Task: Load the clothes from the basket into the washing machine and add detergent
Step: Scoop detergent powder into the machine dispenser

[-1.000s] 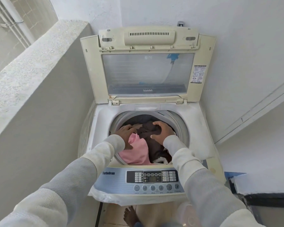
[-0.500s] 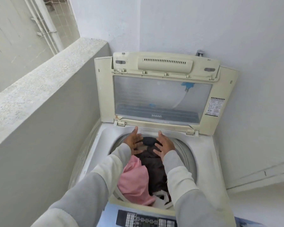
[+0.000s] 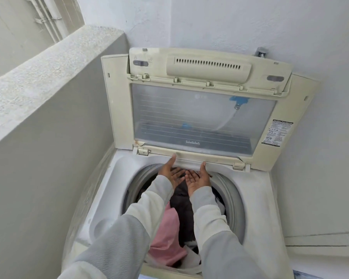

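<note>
In mid-frame the 2 hands, left hand (image 3: 170,174) and right hand (image 3: 197,180), lie palm-up and released, thumbs touching the white strip (image 3: 187,160) below the raised lid (image 3: 189,113). Pink and dark clothes (image 3: 165,238) sit in the washing machine (image 3: 256,198) at lower centre.

The person wears long sleeves in two tones. The left sleeve (image 3: 145,206) and the right sleeve (image 3: 208,210) are each pale grey and smooth over the upper arm, then change to a cream, nubbly, fleece-like fabric over the forearm. The cream fabric ends at the wrists, just short of the left hand (image 3: 170,174) and the right hand (image 3: 197,178).
</note>
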